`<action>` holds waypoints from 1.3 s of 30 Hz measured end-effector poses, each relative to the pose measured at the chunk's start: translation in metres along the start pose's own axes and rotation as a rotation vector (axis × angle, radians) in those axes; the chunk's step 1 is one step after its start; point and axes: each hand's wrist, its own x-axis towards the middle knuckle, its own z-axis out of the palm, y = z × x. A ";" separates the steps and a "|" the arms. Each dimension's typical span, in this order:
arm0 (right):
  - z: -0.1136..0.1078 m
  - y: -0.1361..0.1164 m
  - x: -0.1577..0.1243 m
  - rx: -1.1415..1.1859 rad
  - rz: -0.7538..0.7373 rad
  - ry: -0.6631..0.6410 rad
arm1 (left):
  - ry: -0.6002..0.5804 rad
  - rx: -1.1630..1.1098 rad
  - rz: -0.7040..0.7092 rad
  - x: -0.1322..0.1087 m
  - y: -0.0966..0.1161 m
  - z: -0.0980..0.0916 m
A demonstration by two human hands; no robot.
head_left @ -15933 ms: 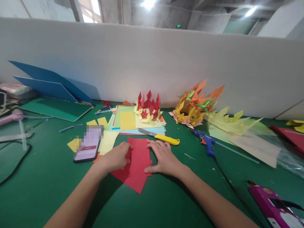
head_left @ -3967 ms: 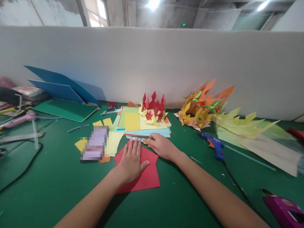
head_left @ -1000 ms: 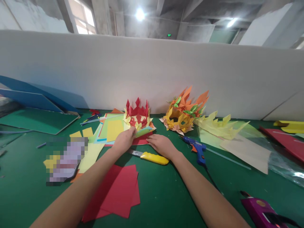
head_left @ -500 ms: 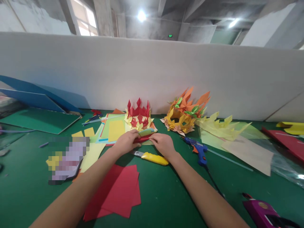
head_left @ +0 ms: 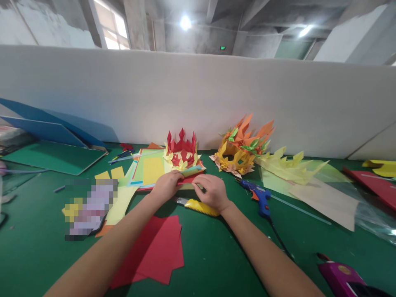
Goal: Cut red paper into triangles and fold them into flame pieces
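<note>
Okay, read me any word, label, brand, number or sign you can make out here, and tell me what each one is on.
None can be read for certain.
Small green lit sign near the ceiling: too small and blurred.
Phone: its screen is pixelated, so nothing is legible.
Magenta device at the lower right: its round mark is too blurred.
</note>
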 end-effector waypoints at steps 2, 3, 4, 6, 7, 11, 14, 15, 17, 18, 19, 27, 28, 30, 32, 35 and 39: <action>0.000 0.000 -0.002 -0.052 -0.051 0.007 | -0.002 0.016 0.009 -0.001 0.001 -0.001; 0.000 0.000 -0.002 -0.059 -0.061 0.009 | -0.007 0.026 0.016 -0.002 0.001 -0.002; 0.000 0.001 -0.003 -0.054 -0.064 0.013 | -0.013 0.035 0.022 -0.003 0.002 -0.003; 0.000 0.003 -0.004 -0.026 -0.050 0.027 | -0.029 0.052 0.024 -0.006 0.002 -0.005; 0.000 0.004 -0.004 -0.015 -0.031 0.038 | -0.035 0.059 0.021 -0.007 0.001 -0.006; -0.002 0.008 -0.004 -0.041 0.059 0.163 | -0.022 0.058 -0.012 -0.013 -0.007 -0.011; -0.005 0.008 -0.003 -0.045 -0.014 0.356 | -0.035 0.054 -0.048 -0.018 -0.017 -0.014; -0.005 0.007 -0.003 -0.038 -0.054 0.416 | -0.044 0.058 -0.059 -0.019 -0.019 -0.015; -0.007 0.006 -0.002 -0.031 -0.104 0.495 | -0.060 0.066 -0.079 -0.022 -0.023 -0.018; -0.007 0.006 -0.002 -0.032 -0.108 0.516 | -0.064 0.071 -0.089 -0.023 -0.024 -0.019; -0.008 0.005 -0.002 -0.035 -0.106 0.530 | -0.066 0.079 -0.101 -0.024 -0.024 -0.022; -0.010 0.013 -0.003 0.211 0.053 0.636 | 0.048 0.123 -0.172 -0.032 -0.013 -0.053; -0.009 0.015 -0.003 0.279 0.076 0.660 | 0.056 0.121 -0.176 -0.033 -0.011 -0.057; -0.008 0.020 -0.004 0.383 0.131 0.707 | 0.118 0.101 -0.163 -0.036 -0.006 -0.066; -0.008 0.025 -0.004 0.435 0.223 0.731 | 0.207 0.083 -0.091 -0.042 0.000 -0.073; -0.010 0.032 -0.004 0.496 0.391 0.639 | 0.307 0.013 0.191 -0.055 0.007 -0.078; -0.012 0.037 -0.001 0.590 0.495 0.261 | 0.353 -0.136 0.572 -0.078 0.005 -0.072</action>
